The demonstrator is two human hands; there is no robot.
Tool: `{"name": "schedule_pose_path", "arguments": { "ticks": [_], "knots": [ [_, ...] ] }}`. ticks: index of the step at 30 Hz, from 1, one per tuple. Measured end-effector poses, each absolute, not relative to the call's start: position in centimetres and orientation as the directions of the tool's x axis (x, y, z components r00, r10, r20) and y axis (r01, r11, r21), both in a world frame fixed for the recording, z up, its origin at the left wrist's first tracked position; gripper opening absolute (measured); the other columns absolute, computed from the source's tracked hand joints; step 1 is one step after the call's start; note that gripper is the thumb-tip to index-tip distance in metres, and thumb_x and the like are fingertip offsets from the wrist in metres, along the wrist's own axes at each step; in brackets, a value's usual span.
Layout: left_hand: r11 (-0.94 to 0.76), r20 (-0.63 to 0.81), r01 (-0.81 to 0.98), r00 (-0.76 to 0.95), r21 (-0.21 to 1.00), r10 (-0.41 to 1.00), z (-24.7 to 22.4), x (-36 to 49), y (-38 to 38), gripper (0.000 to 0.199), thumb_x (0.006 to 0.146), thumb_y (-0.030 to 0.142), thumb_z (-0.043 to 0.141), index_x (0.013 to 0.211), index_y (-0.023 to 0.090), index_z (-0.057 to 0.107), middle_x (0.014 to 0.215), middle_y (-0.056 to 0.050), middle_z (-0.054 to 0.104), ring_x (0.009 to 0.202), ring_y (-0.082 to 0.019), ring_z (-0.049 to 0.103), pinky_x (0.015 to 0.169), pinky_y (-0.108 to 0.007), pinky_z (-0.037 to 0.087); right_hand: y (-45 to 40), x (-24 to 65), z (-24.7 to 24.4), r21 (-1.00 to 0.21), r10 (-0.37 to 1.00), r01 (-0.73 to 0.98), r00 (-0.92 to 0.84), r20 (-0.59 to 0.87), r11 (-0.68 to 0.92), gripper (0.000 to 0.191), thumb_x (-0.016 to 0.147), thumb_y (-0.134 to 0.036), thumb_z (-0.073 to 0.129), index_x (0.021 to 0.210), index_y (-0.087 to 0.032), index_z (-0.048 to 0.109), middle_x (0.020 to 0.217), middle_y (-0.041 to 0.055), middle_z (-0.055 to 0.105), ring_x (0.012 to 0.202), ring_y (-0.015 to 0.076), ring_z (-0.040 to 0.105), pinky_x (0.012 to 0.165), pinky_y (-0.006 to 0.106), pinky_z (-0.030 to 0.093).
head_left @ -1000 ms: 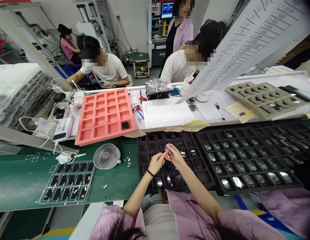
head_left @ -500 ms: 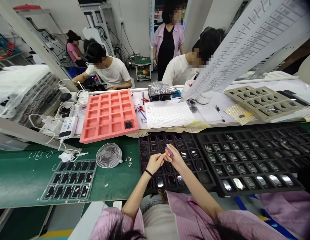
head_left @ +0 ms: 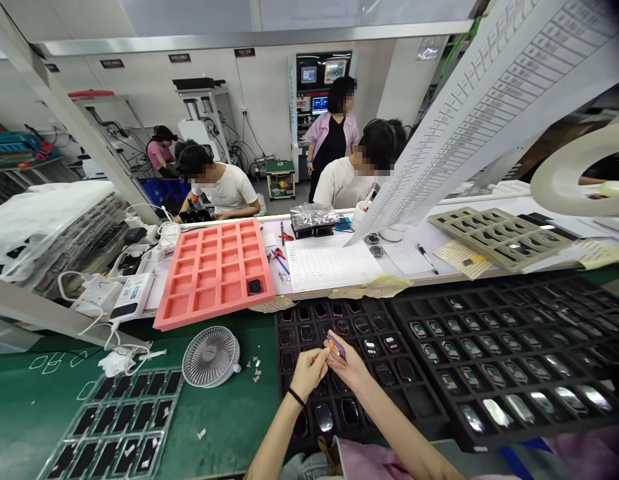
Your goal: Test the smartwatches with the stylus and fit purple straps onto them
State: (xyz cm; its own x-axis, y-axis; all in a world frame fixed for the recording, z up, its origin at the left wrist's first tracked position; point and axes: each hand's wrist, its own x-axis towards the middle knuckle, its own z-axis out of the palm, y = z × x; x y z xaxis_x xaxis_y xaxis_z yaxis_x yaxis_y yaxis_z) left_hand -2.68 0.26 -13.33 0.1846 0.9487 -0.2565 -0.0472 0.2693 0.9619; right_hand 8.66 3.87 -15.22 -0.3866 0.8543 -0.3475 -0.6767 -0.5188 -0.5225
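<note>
My right hand (head_left: 348,365) holds a small purple watch case (head_left: 336,345) tilted up between thumb and fingers. My left hand (head_left: 309,373), with a black band at the wrist, has its fingertips pinched together against the near side of that case. A small orange piece (head_left: 332,345) shows at the case beside those fingertips; whether the left fingers grip it is hard to tell. Both hands hover over a black foam tray (head_left: 422,400) with dark watch parts in its pockets.
Another black tray (head_left: 459,420) of watch parts adjoins on the right. Left of my hands stand a small fan (head_left: 212,357) and a clear tray (head_left: 112,417) of black pieces. A pink foam tray (head_left: 189,283) and paper sheets (head_left: 334,263) lie on the raised shelf. People sit beyond.
My view has tilted upward, so the bench and both hands appear lower. The hands stay together at the purple case, which now looks turned slightly.
</note>
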Motion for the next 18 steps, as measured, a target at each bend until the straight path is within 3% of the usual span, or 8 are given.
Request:
{"name": "schedule_pose_path", "arguments": {
  "ticks": [4,6,9,12,18],
  "knots": [
    [0.309,-0.296,-0.051,0.169,0.950,0.940,-13.7,-3.1,0.6,0.066,0.064,0.081,0.050,0.059,0.016,0.054,0.035,0.008,0.035,0.029,-0.004,0.023,0.034,-0.019,0.013,4.0,8.3,-15.1,-0.544,0.862,-0.668,-0.391,-0.323,-0.507,0.048,0.070,-0.040,0.075,0.048,-0.020,0.037,0.033,-0.0112,0.027,0.027,0.0003,0.013,0.028,0.015,0.016],
    [0.318,-0.309,-0.071,0.119,0.945,0.944,-14.1,-3.2,0.9,0.065,0.065,0.081,0.049,0.059,0.017,0.051,0.035,0.009,0.033,0.030,-0.004,0.023,0.033,-0.019,0.014,4.0,8.2,-14.8,-0.598,0.883,-0.651,-0.335,-0.327,-0.468,0.041,0.068,-0.041,0.076,0.054,-0.019,0.044,0.035,-0.0111,0.033,0.028,0.0004,0.015,0.028,0.015,0.014],
    [0.249,-0.245,-0.106,0.046,0.963,0.968,-14.9,-3.2,1.5,0.060,0.065,0.076,0.056,0.060,0.017,0.049,0.042,0.008,0.039,0.035,-0.004,0.033,0.037,-0.018,0.025,3.5,7.9,-14.6,-0.690,0.910,-0.595,-0.225,-0.350,-0.412,0.032,0.065,-0.041,0.078,0.070,-0.021,0.054,0.042,-0.0113,0.041,0.029,0.0009,0.020,0.030,0.014,0.016],
    [0.195,-0.195,-0.095,0.011,0.976,0.981,-15.7,-2.6,1.9,0.056,0.066,0.070,0.061,0.060,0.015,0.050,0.050,0.005,0.047,0.043,-0.006,0.042,0.043,-0.019,0.034,2.7,7.3,-14.9,-0.775,0.922,-0.502,-0.173,-0.346,-0.385,0.032,0.069,-0.046,0.073,0.078,-0.023,0.054,0.047,-0.0108,0.044,0.032,0.0019,0.025,0.032,0.014,0.022],
    [0.261,-0.262,-0.029,-0.129,0.965,0.956,-18.2,-5.1,1.1,0.051,0.072,0.065,0.056,0.057,0.016,0.053,0.048,0.003,0.049,0.046,-0.009,0.046,0.046,-0.020,0.035,4.5,9.1,-18.5,-0.975,0.973,-0.008,0.066,-0.220,-0.220,0.037,0.075,-0.058,0.057,0.082,-0.022,0.052,0.056,-0.0072,0.047,0.037,0.0070,0.036,0.033,0.019,0.031]
  ]
}}
